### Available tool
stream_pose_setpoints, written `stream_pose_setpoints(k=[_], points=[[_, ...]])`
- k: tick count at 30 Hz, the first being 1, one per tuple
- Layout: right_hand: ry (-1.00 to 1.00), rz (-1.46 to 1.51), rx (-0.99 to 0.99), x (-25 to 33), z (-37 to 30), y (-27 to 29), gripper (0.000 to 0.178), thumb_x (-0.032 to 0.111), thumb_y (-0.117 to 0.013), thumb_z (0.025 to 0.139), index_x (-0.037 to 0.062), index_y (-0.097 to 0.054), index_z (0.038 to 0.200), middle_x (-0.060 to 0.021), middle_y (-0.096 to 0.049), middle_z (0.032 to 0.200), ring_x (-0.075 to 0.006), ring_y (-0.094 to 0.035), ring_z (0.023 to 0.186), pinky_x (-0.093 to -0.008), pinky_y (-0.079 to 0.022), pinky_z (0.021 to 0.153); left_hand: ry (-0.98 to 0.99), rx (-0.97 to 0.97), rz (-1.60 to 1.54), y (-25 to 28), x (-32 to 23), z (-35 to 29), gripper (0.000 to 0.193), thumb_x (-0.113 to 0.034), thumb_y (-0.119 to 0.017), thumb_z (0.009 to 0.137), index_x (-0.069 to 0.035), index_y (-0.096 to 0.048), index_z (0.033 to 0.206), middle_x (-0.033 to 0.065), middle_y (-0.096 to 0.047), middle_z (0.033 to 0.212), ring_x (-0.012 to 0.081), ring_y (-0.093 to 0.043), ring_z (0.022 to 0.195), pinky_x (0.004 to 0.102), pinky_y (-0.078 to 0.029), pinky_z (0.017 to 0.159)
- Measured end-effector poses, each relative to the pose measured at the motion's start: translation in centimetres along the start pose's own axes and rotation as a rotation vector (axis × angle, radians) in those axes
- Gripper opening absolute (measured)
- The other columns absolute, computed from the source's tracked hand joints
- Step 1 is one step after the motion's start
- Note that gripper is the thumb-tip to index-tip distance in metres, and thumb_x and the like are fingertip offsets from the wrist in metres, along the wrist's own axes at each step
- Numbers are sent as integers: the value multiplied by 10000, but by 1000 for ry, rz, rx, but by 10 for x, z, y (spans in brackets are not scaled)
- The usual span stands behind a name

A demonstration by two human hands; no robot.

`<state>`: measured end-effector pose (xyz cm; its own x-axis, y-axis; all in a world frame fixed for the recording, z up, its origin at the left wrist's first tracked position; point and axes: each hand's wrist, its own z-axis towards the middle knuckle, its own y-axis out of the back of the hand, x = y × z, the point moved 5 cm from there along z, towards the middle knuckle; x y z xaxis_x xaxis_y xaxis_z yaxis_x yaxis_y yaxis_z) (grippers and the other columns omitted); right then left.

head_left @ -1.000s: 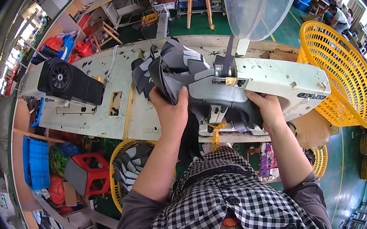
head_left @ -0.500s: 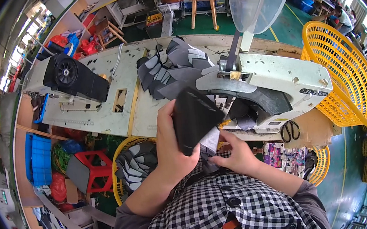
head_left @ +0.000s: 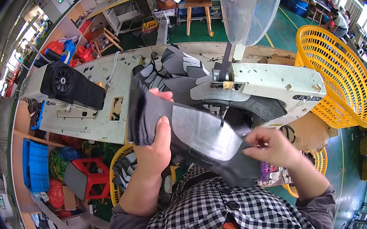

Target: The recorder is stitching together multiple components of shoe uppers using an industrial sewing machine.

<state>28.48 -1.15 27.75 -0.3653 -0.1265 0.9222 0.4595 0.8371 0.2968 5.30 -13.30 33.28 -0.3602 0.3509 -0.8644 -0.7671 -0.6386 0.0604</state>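
A dark grey fabric piece with a smooth silver-grey panel stretches between my hands, in front of the sewing machine. My left hand grips its left end, where several dark layers bunch together; the thumb lies on top and fingertips show behind. At the opposite end, my right hand pinches the edge with thumb and curled fingers. Behind the held piece, a heap of similar grey pieces lies on the table, and one grey piece drapes along the machine toward its needle area, which is partly hidden.
A second machine with a black motor housing stands at left. Large yellow basket leans at right; another yellow basket holds grey pieces below the table. A red stool and blue crate are at lower left. Scissors lie beside the machine.
The dark folded bundle has been turned and opened out, so its silver-grey panel faces up. My left hand has moved left, my right hand rightward with the other end.
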Motion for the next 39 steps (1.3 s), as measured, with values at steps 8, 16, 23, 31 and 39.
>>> stream_pose_setpoints(k=[8,16,23,31,39], points=[[207,320,263,-4,-8,-45,139,64,-601,804,37,-465,810,-96,-585,861,-198,-617,855,-305,-465,756,-189,21,731,4,-18,-8,735,-191,-785,611,-14,-408,1217,172,-510,1120,341,-497,1017,397,-377,877],[140,103,-32,-15,0,-15,293,97,-678,810,1,-542,1050,-34,-597,954,-100,-559,872,-246,-460,773,105,-90,-157,15,-1,-10,483,-21,-519,744,20,-424,1216,156,-542,1080,225,-532,1015,358,-405,917],[-37,571,-377,-28,40,23,259,121,-622,854,-24,-566,1061,-43,-615,895,-94,-565,814,-216,-456,755,155,-121,159,-13,66,1,474,47,-589,782,-24,-389,1205,85,-536,1086,144,-522,972,264,-417,831],[-20,735,-442,-48,59,27,276,179,-646,851,-23,-581,1027,-54,-622,914,-107,-571,801,-215,-454,746,293,-160,-161,-28,94,-1,423,57,-548,786,-54,-396,1164,46,-545,1075,76,-510,780,213,-430,676],[13,732,-394,-54,74,34,369,236,-657,835,6,-525,1092,-57,-601,884,-128,-582,750,-255,-484,617,422,-270,-199,-26,101,5,449,-64,-665,799,-29,-422,1174,53,-540,1051,95,-506,837,226,-430,745]])
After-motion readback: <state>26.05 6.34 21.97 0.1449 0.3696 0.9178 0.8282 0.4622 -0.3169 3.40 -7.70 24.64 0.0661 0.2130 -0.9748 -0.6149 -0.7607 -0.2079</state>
